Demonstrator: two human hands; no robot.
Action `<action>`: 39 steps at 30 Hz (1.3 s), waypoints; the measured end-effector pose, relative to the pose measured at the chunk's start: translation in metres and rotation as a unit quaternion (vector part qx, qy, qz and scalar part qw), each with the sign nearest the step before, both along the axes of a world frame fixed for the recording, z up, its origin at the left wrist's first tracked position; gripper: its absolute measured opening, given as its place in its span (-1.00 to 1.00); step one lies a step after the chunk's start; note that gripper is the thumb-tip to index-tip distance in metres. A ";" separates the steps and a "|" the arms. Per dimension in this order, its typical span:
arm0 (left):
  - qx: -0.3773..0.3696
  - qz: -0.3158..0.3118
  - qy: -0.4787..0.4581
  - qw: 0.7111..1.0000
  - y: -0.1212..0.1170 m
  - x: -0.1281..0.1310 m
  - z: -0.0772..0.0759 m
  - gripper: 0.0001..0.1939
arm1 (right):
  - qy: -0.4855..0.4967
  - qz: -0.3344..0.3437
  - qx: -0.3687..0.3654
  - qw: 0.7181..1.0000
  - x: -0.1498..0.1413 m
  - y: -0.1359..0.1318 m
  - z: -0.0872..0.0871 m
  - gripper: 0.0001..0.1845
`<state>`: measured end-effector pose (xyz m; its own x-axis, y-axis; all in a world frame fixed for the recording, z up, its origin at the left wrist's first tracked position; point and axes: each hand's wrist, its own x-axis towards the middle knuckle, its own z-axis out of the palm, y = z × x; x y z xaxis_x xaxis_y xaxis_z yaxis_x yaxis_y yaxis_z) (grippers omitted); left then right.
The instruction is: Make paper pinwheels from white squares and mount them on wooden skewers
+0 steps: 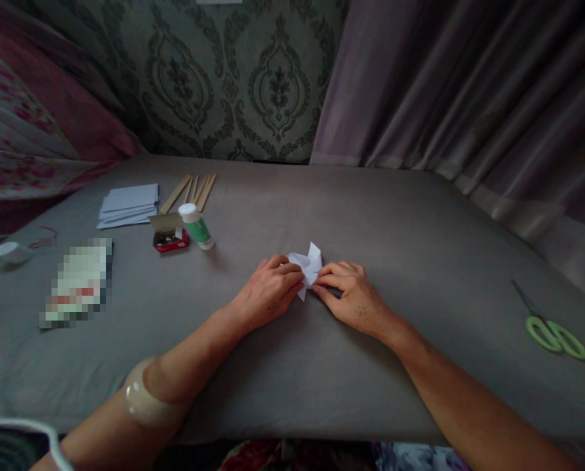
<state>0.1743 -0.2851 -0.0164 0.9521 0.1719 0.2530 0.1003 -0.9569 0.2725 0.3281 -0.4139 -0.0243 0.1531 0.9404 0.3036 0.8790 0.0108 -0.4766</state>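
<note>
A small piece of folded white paper [310, 264] lies on the grey cloth-covered table [292, 366] near its middle. My left hand [268, 291] presses on the paper's left side with its fingers curled and pinched together. My right hand [351, 297] pinches the paper's right edge, fingertips pressed down on the fold. Both hands meet at the paper, and its lower part is hidden under the fingers. A pale bangle [142, 400] circles my left forearm.
At the back left lie a stack of white paper sheets [128, 205], several wooden sticks [193, 190], a glue stick [197, 226] and a small red box [170, 238]. Green-handled scissors [553, 330] rest at the right. Curtains and a patterned wall stand behind the table.
</note>
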 end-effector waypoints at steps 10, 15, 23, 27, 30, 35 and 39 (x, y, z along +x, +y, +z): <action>0.023 0.010 0.021 0.999 -0.002 0.001 0.000 -0.70 | -0.013 -0.066 0.013 0.998 -0.001 0.012 0.001 -0.87; 0.016 0.015 0.020 1.000 -0.004 0.001 0.004 -0.72 | -0.030 -0.060 -0.016 0.998 0.005 0.020 0.001 -0.89; 0.005 0.023 0.024 0.999 -0.003 0.002 0.002 -0.72 | -0.006 -0.088 -0.010 0.996 0.007 0.024 -0.006 -0.90; 0.007 0.022 0.016 1.000 -0.003 0.002 0.001 -0.72 | -0.007 -0.094 0.003 0.995 0.006 0.023 -0.006 -0.90; 0.006 0.020 0.022 1.000 -0.003 0.001 0.001 -0.71 | -0.001 -0.094 0.003 0.996 0.006 0.022 -0.006 -0.90; 0.011 0.019 0.028 0.999 -0.004 0.001 0.002 -0.70 | 0.001 -0.092 0.000 0.996 0.007 0.023 -0.007 -0.90; 0.015 0.019 0.021 0.999 -0.004 0.001 0.002 -0.68 | 0.003 -0.094 0.000 0.996 0.008 0.023 -0.008 -0.89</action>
